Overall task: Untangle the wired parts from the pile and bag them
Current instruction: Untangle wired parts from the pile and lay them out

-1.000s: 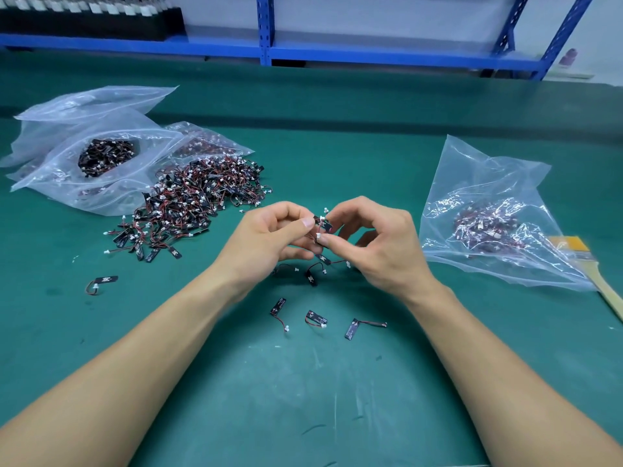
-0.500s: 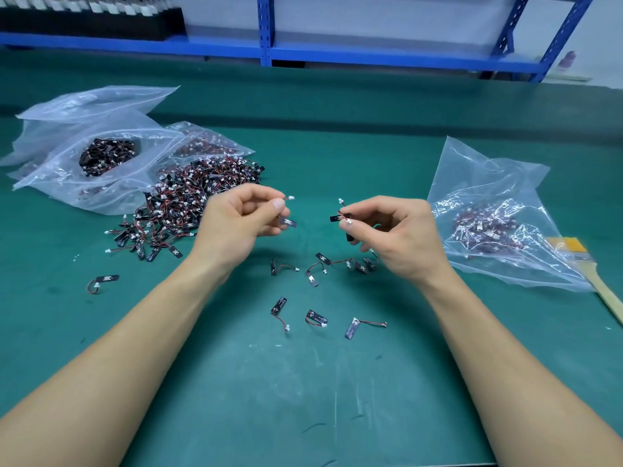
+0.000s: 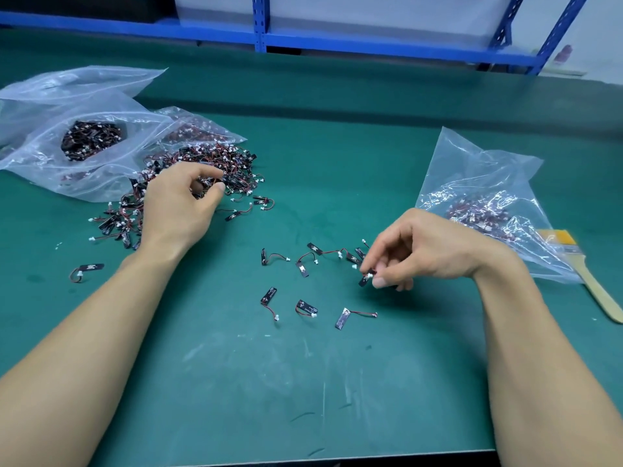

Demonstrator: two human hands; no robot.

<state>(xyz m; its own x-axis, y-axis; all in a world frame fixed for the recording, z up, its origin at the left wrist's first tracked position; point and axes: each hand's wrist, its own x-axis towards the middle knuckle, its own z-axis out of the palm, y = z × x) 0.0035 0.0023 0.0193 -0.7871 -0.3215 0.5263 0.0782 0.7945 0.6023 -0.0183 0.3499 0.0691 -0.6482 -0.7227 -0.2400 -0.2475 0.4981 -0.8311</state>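
Note:
A tangled pile of small black wired parts (image 3: 236,163) with red wires and white plugs lies at the left on the green mat. My left hand (image 3: 182,203) is over the pile, thumb and fingers curled into the parts. My right hand (image 3: 424,251) pinches one wired part (image 3: 365,279) just above the mat at centre right. Several separated parts (image 3: 305,306) lie spread on the mat between my arms. A clear bag (image 3: 485,183) holding some parts lies at the right.
Three clear plastic bags (image 3: 67,123) lie at the far left; one holds a clump of parts. A wooden-handled brush (image 3: 586,274) lies at the right edge. One stray part (image 3: 86,269) sits left of my left forearm. Blue shelving (image 3: 263,32) runs behind the mat.
My hands pulled two parts apart in the air. The left hand then moved left onto the pile, and the right hand lowered its part toward the mat.

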